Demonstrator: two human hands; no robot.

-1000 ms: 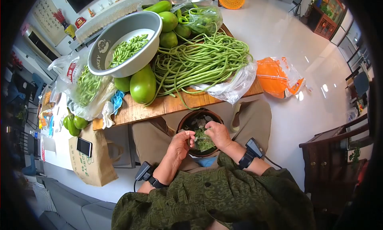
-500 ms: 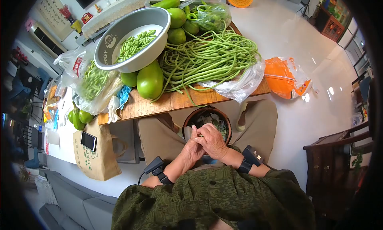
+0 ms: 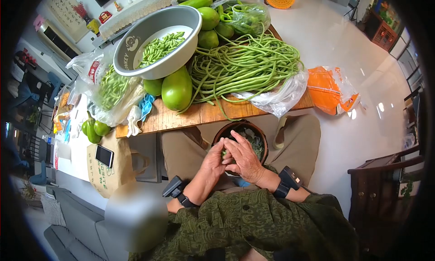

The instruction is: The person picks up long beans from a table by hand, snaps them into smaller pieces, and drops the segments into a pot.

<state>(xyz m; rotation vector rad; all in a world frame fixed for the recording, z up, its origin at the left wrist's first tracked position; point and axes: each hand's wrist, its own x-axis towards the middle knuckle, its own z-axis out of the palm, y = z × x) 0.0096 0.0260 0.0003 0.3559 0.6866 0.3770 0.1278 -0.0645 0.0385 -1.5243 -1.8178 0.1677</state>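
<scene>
My left hand (image 3: pixel 215 160) and my right hand (image 3: pixel 244 160) meet above a dark round bin (image 3: pixel 219 134) between my knees, which has greenish scraps inside. The left fingers are curled, with a bit of green between the two hands; what it is stays too small to name. The right hand's fingers are stretched out and touch the left fingertips. Beyond them, on a wooden board (image 3: pixel 170 120), lies a heap of long green beans (image 3: pixel 249 68). A grey basin (image 3: pixel 124 57) with short cut bean pieces (image 3: pixel 162 49) rests on large green gourds (image 3: pixel 177 89).
Left of the board are a plastic bag of green pieces (image 3: pixel 112 86), green peppers (image 3: pixel 94 128) and a phone (image 3: pixel 104 156) on a paper bag (image 3: pixel 108 177). An orange bag (image 3: pixel 327 91) lies to the right. A blurred pale shape (image 3: pixel 136 218) covers the lower left.
My hands have come together from apart over the bin, and the right fingers have since straightened. The view has shifted, and a blurred pale shape has appeared at the lower left.
</scene>
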